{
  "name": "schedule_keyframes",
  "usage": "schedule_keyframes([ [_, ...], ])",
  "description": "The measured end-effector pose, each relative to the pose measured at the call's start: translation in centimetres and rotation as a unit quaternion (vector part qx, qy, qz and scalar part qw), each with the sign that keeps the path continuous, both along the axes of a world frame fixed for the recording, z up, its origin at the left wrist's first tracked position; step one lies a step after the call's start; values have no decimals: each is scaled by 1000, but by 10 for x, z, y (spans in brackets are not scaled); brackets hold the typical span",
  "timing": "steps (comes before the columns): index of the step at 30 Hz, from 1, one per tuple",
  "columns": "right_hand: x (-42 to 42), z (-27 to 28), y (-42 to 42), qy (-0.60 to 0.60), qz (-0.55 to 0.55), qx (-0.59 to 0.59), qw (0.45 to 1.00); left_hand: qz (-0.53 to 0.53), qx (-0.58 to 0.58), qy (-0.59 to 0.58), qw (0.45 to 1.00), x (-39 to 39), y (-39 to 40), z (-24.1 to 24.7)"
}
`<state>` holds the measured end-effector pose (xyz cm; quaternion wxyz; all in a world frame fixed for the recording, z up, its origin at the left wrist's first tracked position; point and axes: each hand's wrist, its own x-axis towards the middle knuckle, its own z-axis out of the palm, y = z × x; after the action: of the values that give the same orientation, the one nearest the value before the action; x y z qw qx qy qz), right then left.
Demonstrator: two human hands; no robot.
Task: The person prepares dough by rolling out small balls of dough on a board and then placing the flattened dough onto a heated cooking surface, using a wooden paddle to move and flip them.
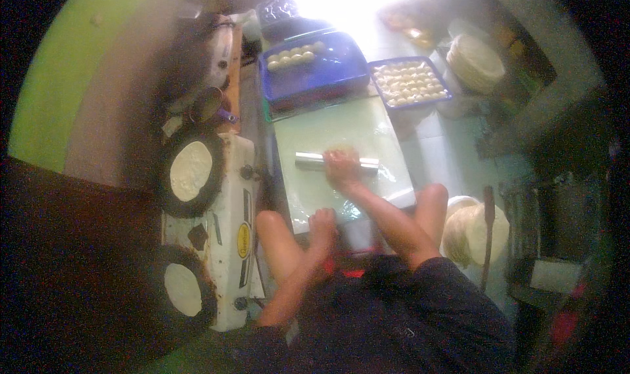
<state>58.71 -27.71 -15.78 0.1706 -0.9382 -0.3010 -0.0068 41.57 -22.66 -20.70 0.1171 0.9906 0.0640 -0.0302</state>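
Note:
My right hand [342, 167] is closed around the middle of a shiny metal rolling pin [310, 160] that lies across a pale, glossy board [305, 127]. Some pale, yellowish material shows just beyond the fingers; what it is cannot be made out. My left hand [323, 222] rests at the board's near edge, left of my right forearm; its fingers are blurred and whether they hold anything is unclear. Past the board's far edge sits a blue tray [339, 68] bearing two rows of dough balls [293, 57].
At the left, a two-burner gas stove [236, 187] carries two dark pans with flat dough rounds [191, 171] [182, 289]. A smaller blue-rimmed tray of dough pieces [409, 82] stands back right. Stacked flatbreads [475, 63], another pale stack [487, 233] and a dark stick [488, 216] are at the right.

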Motion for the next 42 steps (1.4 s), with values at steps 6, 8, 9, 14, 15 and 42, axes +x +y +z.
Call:
schedule_keyframes([
  [6,7,-16,29,-43,23,174,983,53,-1,10,999,-19,25,-43],
  [8,40,-36,0,-13,7,208,978,24,5,-23,999,13,-1,-66],
  [9,56,-59,-34,36,-15,230,972,-23,-33,-32,999,25,-24,-53],
  [14,21,-50,-15,140,54,10,989,-13,-53,-39,998,15,-8,-52],
  [15,9,-51,-17,97,82,14,992,-6,-41,-15,999,13,-7,-52],
  [42,-16,118,-249,-194,-26,239,951,-128,31,-36,991,114,-1,31],
])
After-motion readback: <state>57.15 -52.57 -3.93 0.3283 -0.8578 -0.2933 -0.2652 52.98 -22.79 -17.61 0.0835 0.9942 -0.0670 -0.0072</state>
